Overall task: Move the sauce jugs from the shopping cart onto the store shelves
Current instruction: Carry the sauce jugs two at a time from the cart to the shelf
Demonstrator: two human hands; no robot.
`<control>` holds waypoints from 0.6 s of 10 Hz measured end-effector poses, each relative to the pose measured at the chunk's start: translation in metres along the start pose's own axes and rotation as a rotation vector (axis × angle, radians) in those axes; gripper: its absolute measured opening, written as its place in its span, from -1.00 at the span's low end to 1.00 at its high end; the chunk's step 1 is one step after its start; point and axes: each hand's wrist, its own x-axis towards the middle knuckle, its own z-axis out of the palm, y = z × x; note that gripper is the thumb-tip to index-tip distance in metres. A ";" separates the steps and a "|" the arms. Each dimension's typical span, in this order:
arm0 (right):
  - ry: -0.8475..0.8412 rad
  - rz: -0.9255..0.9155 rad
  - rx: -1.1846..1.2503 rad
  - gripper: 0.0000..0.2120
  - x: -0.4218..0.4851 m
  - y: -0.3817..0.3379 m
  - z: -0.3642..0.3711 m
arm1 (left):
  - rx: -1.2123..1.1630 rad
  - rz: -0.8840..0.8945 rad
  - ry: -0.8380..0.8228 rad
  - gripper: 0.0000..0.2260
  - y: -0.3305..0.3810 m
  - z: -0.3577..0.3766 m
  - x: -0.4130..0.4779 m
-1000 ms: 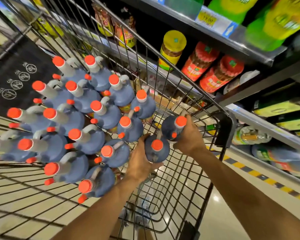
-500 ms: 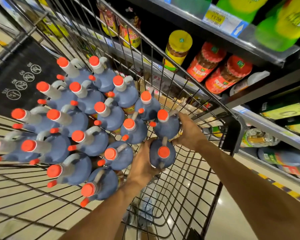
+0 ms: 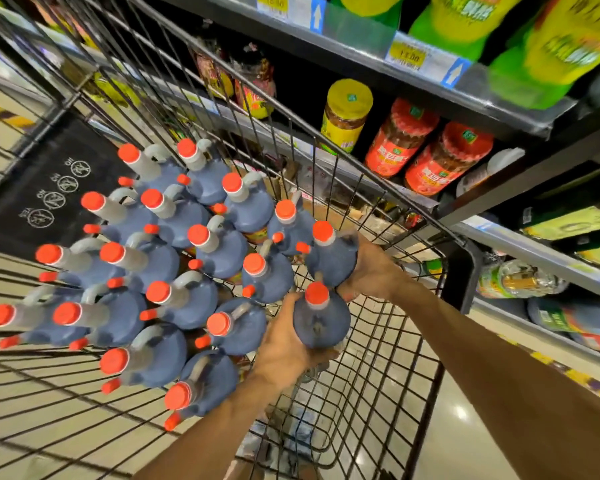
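Head view: my left hand [image 3: 284, 344] curls round the body of the near sauce jug [image 3: 321, 322]; my right hand [image 3: 371, 268] grips the far sauce jug [image 3: 333, 258] just beyond it. Both jugs are inside the shopping cart [image 3: 461, 271], beside the remaining orange-capped jugs [image 3: 174, 271]. The store shelves [image 3: 361, 53] to my right carry red-lidded jars [image 3: 399, 140].

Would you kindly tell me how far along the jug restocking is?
Early on. Similar dark jugs lie low on the shelves, possibly placed already. In hand: the left hand grips the near jug, the right hand the far jug, both over the cart. Left: well over a dozen standing jugs in it.
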 end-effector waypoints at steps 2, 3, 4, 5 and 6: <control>0.102 -0.105 -0.117 -0.50 -0.035 -0.020 -0.015 | -0.197 0.000 0.029 -0.23 0.045 -0.027 -0.029; 0.208 -0.162 -0.037 -0.48 -0.072 -0.043 -0.004 | -0.401 0.028 0.025 -0.16 0.082 -0.051 -0.050; 0.321 -0.234 0.036 -0.37 -0.111 -0.070 0.008 | -0.471 0.079 0.009 -0.15 0.123 -0.080 -0.075; 0.381 -0.285 0.096 -0.38 -0.150 -0.097 0.022 | -0.520 0.126 0.059 -0.34 0.156 -0.097 -0.099; 0.523 -0.381 0.134 -0.31 -0.189 -0.127 0.034 | -0.619 0.186 0.119 -0.34 0.194 -0.107 -0.119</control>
